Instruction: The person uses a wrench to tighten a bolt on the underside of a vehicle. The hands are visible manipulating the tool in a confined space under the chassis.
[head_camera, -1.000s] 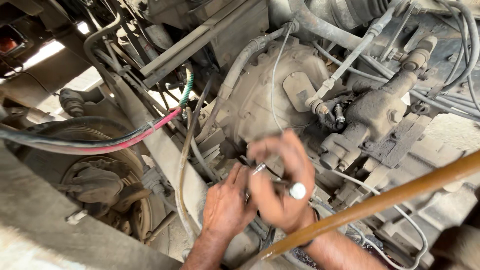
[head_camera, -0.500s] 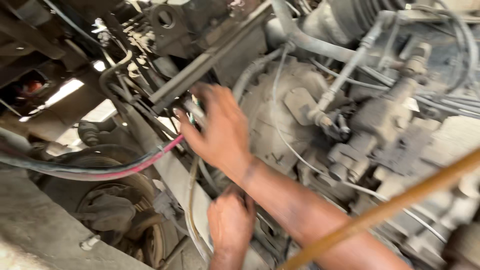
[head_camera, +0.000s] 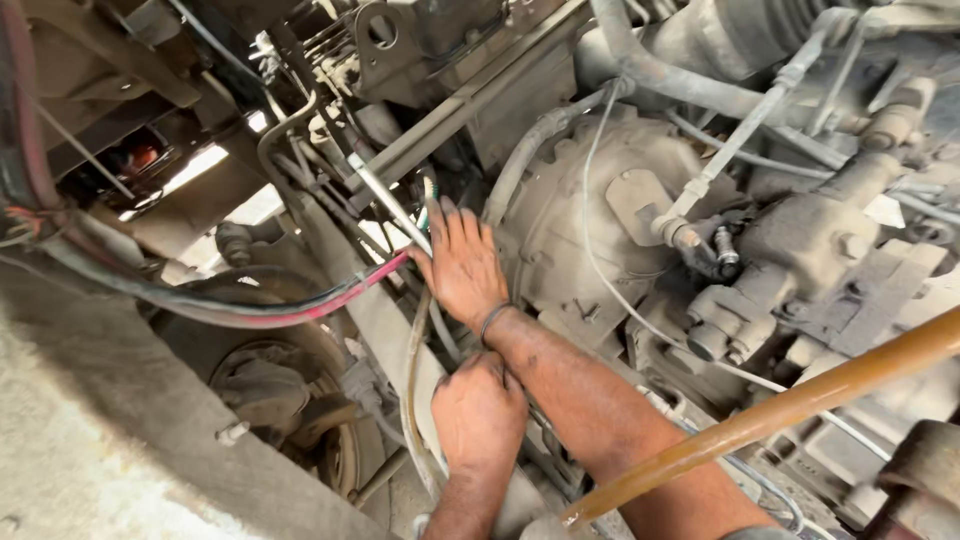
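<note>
The right hand (head_camera: 462, 262) lay flat, fingers spread open, on the red rubber cable (head_camera: 330, 300) left of the dusty rounded metal housing (head_camera: 600, 215). The left hand (head_camera: 478, 415), nearer, curled around a grimy hose (head_camera: 410, 370).

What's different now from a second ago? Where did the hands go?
The right hand left the spot low in front of the housing, where both hands worked together on a small part, and reached up and left to the red cable and thin lines beside it. The small white piece it held is no longer visible. The left hand stayed low by the dusty hose. The round housing and orange bar are unchanged.
</note>
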